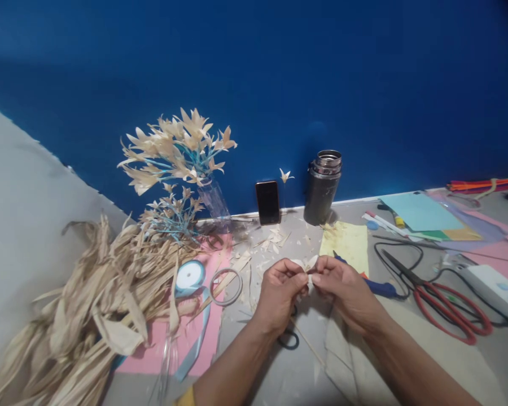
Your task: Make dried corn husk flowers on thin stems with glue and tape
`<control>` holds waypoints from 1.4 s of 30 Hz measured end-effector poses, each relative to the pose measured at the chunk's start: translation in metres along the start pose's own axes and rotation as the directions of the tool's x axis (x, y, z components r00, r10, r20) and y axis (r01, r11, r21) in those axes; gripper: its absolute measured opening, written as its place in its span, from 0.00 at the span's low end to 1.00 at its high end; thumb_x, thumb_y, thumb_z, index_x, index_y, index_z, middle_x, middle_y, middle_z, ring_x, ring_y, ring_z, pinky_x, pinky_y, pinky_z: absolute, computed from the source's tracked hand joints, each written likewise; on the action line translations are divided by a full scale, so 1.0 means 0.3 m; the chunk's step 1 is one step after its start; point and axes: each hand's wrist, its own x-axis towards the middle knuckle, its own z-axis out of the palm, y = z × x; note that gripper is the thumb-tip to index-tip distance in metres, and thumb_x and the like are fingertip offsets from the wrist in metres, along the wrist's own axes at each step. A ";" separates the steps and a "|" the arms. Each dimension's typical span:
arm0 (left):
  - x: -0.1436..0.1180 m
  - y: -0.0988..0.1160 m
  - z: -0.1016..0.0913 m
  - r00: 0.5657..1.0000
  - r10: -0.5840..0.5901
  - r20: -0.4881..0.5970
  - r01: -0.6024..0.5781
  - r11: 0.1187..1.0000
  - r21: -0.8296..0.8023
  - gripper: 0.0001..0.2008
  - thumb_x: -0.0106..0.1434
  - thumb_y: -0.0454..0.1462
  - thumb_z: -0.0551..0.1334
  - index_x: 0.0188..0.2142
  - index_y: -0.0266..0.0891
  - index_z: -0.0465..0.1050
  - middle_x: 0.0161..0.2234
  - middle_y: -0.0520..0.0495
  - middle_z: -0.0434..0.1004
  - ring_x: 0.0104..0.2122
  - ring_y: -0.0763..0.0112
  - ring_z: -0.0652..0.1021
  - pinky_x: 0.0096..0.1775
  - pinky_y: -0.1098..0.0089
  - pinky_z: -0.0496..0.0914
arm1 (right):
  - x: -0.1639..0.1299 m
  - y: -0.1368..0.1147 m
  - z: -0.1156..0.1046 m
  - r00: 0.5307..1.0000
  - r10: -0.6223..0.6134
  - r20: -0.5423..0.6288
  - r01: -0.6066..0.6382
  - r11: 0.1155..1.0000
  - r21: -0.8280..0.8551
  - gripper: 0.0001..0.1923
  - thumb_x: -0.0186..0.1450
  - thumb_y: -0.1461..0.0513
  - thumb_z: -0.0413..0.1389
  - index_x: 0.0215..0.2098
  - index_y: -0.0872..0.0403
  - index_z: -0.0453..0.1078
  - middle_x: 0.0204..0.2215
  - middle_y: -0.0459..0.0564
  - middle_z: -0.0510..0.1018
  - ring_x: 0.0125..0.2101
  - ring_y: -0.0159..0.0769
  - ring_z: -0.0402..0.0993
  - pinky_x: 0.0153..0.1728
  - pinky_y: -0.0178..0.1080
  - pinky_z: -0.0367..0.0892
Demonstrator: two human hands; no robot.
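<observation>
My left hand (280,293) and my right hand (346,288) meet over the table, fingertips pinched together. Between them is a small pale corn-husk flower (311,263), its petals showing above the fingers; its base is largely hidden. Below my left hand, a dark scissor-handle loop (291,340) shows partly. A thin stick (308,343) slants across the table there. Right of my right hand lies a blue-handled tool (381,288), probably a glue gun, partly hidden by the hand. Small pale scraps (273,239) are scattered beyond the hands.
Dried corn husks (68,316) heap up at left, near a ribbon roll (189,276) and a tape ring (226,286). Husk flowers (173,149) fill a clear vase (215,203). A phone (268,203) and flask (322,189) stand by the wall; red-handled scissors (444,307) lie right.
</observation>
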 end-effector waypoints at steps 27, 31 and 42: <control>0.074 0.021 0.001 1.000 -0.009 -0.005 0.009 1.000 0.002 0.21 0.42 0.40 0.82 0.26 0.36 0.72 0.21 0.55 0.72 0.21 0.78 0.73 0.28 0.75 0.67 | -0.021 -0.120 -0.243 0.954 -0.298 -0.035 0.225 0.786 -0.576 0.15 0.63 0.52 0.64 0.40 0.53 0.76 0.28 0.48 0.76 0.26 0.35 0.68 0.28 0.37 0.62; 0.186 -0.020 0.008 0.999 0.006 -0.048 -0.004 0.999 0.041 0.21 0.43 0.41 0.81 0.27 0.36 0.73 0.26 0.50 0.77 0.29 0.69 0.81 0.35 0.70 0.74 | -0.027 -0.109 -0.389 0.896 -0.421 0.139 0.214 0.135 -0.967 0.16 0.63 0.63 0.54 0.48 0.52 0.76 0.42 0.54 0.79 0.41 0.45 0.75 0.43 0.45 0.69; 0.329 -0.215 0.033 0.987 -0.098 -0.128 0.110 0.989 0.094 0.18 0.49 0.35 0.78 0.28 0.37 0.68 0.26 0.47 0.78 0.32 0.61 0.85 0.41 0.61 0.78 | -0.028 -0.010 -0.427 0.927 -0.294 0.234 0.179 -0.203 -0.963 0.20 0.53 0.72 0.53 0.42 0.53 0.73 0.44 0.56 0.75 0.46 0.50 0.69 0.47 0.46 0.63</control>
